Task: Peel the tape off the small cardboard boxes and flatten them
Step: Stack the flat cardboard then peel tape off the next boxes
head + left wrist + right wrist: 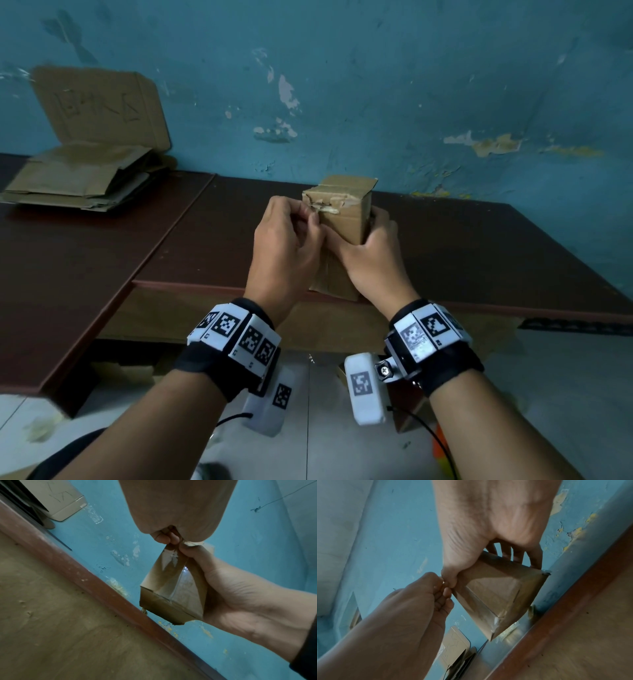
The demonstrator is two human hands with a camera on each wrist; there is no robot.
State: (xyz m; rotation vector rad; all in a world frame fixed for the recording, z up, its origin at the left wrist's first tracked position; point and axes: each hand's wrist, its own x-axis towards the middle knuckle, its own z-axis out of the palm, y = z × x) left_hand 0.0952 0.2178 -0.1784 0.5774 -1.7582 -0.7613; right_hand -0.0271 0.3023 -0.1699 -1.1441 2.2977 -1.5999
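Picking at a stubborn tape end

The right hand [368, 253] wraps its grip around the small cardboard box [346, 219], held up above the dark surface [479, 246]. The left hand [284, 240] pinches the torn tape [322, 207] at the top edge. The glossy film could shred or tear off the soft paper face if jerked. Flattened cardboard [68, 181] lies far left.

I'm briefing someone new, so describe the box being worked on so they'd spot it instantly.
Find the dark brown table against the blue wall. Near its front edge, both hands hold one small cardboard box upright. Unlike the flattened cardboard pile at far left, it is still box-shaped, with torn tape on top.
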